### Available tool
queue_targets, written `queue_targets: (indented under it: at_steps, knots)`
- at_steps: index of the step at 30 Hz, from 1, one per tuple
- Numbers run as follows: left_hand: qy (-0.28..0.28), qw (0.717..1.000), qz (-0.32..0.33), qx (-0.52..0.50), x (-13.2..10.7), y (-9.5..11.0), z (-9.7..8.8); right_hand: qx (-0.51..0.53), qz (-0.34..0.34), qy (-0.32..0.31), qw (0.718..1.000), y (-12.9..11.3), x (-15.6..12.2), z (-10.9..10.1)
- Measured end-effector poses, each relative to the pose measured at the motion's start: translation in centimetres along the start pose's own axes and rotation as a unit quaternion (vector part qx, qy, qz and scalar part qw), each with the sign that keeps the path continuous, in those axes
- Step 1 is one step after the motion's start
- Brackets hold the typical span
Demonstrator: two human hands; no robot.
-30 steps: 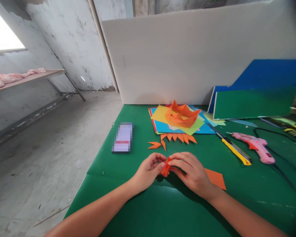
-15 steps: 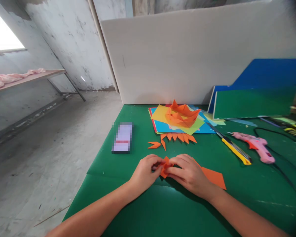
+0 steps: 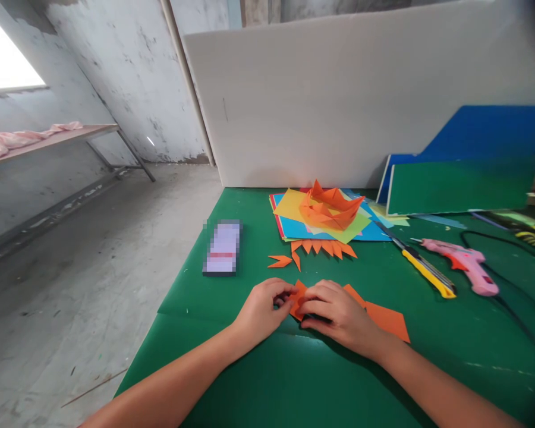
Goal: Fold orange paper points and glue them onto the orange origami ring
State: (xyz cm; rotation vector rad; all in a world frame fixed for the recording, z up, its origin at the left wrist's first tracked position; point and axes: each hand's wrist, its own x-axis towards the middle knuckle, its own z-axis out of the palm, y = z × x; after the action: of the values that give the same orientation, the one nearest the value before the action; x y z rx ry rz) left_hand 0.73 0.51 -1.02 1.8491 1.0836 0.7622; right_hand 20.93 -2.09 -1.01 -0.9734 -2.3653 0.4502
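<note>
From my remote seat, I watch 2 bare hands meet low over the green desk [image 3: 232,386]. The left hand [image 3: 263,309] has its thumb and fingertips pinched on the left edge of a small orange paper [image 3: 297,292], which sits right between the hands. The right hand [image 3: 339,312] curls over the paper's right side; its fingertips are partly hidden, so I can't tell how firmly it grips.

Just beyond the right wrist I see an orange sheet [image 3: 387,321] lying flat. Further back, an orange folded ring [image 3: 339,220] with pointed corners rests on a stack of coloured paper [image 3: 289,229]. In front of that stack lies a row of orange points [image 3: 323,246], with 2 loose orange slivers [image 3: 280,261] by its left end. A phone [image 3: 223,249] is off to the left; on the right I have a yellow utility knife [image 3: 428,274] and a pink glue gun [image 3: 477,270].
</note>
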Motion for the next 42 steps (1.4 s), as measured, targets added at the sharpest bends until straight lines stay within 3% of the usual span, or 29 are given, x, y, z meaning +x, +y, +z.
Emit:
queue_targets:
  at_steps: [8,23,42]
  knots:
    - [-0.018,1.0,0.004,0.006,0.1,0.1,0.0,0.039,0.006,0.011,0.999,0.1,0.3,0.2]
    - [-0.046,0.999,0.011,-0.022,0.1,0.3,-0.5,0.068,0.112,0.018,0.991,-0.3,1.0,0.7]
    - [-0.056,0.998,0.015,-0.011,0.1,0.2,-0.5,0.034,0.122,0.021,0.992,-0.1,1.3,1.3]
